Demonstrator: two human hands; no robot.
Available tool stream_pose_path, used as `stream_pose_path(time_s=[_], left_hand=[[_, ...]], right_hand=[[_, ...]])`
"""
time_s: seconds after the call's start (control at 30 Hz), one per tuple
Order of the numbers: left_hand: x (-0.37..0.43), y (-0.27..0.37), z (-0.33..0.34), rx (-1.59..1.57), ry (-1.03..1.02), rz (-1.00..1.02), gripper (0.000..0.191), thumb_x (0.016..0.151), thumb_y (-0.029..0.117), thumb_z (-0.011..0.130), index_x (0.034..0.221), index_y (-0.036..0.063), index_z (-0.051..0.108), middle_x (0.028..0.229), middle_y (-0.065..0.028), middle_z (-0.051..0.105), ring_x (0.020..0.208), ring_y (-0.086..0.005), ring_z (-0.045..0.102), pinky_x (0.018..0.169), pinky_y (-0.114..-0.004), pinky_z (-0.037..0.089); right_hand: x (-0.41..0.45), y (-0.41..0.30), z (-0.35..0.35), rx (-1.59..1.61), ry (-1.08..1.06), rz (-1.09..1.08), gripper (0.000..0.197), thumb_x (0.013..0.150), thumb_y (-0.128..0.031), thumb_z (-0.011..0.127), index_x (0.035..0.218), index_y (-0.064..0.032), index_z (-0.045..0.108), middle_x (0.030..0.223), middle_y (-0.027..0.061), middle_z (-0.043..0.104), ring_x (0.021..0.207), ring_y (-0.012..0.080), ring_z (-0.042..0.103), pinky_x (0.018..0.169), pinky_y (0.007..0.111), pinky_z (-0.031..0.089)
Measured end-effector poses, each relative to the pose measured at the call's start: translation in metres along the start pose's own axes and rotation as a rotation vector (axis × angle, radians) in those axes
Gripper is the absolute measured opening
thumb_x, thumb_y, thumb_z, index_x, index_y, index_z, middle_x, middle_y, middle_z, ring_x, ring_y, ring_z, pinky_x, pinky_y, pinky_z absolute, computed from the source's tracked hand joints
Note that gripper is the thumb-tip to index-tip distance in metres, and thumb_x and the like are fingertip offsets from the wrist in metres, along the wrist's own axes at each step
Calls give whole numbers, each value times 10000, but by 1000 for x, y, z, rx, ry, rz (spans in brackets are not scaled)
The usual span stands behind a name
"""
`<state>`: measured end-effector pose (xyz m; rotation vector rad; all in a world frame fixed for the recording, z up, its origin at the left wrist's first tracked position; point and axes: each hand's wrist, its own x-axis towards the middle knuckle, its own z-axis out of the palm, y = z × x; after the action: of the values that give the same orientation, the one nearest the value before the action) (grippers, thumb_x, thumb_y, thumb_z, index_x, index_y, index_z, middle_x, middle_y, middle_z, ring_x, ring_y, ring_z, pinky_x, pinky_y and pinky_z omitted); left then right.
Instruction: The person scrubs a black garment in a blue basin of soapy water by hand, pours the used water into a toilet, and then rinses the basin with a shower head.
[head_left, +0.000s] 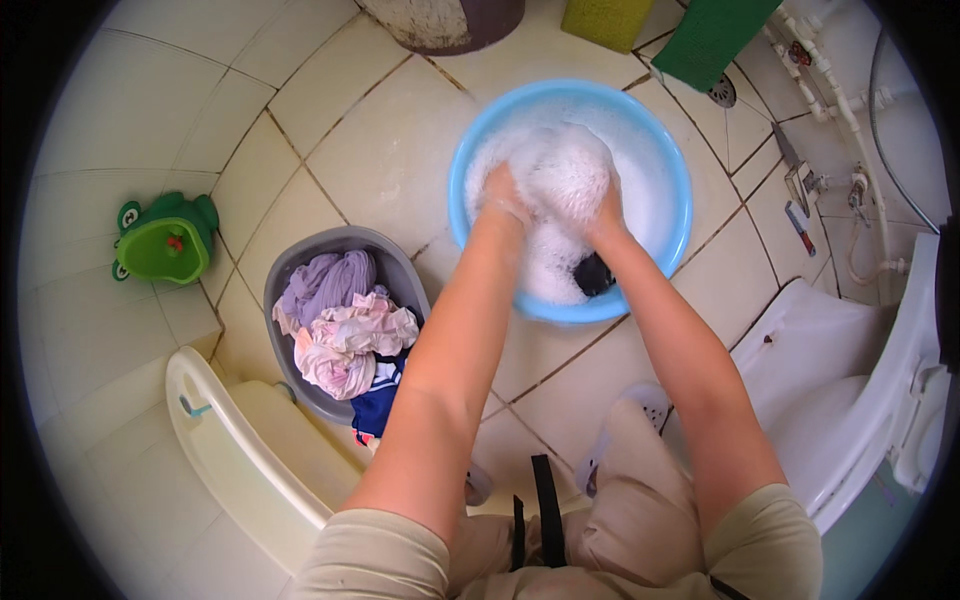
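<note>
A round light-blue plastic basin full of white suds stands on the floor before me. Both wrists reach into it, my left hand at the left of a raised, foam-covered mound and my right hand at its right. Suds hide most of my fingers and whatever lies inside the mound. A piece of black fabric pokes out of the foam near the basin's front edge, below my right wrist. Left of my left forearm, a grey plastic tub holds crumpled purple, pink-and-white and navy garments.
A green frog-shaped potty is by the left wall, above a cream plastic baby bath. White sanitary ware stands at right, near pipes and a brush. Green and yellow containers stand at the back.
</note>
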<state>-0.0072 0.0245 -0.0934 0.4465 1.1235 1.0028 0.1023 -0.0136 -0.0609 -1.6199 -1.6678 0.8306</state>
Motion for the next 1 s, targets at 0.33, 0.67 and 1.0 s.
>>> stream_pose_path(time_s=[0.33,0.67,1.0], left_hand=[[-41,30,41,-456,-107,-148,254,914,314,477,965,90,587,886,-78,633,816,-199,606,777,-327,498],[-48,43,55,-211,-93,-170,331,842,222,637,1086,31,523,978,-117,579,821,-218,582,703,-359,509],[20,-39,-5,270,274,-142,304,839,190,551,1101,36,546,964,-138,599,832,-244,589,679,-397,498]], right_hand=[[8,-43,-26,23,279,-56,347,686,-213,714,988,-60,635,924,124,655,828,259,632,747,317,502],[23,36,-44,-259,201,214,341,778,-345,604,1023,-109,623,1157,216,547,1085,389,481,935,461,373],[23,98,10,-570,-230,413,631,822,-403,570,1291,-8,418,1358,231,381,1249,354,386,1032,431,310]])
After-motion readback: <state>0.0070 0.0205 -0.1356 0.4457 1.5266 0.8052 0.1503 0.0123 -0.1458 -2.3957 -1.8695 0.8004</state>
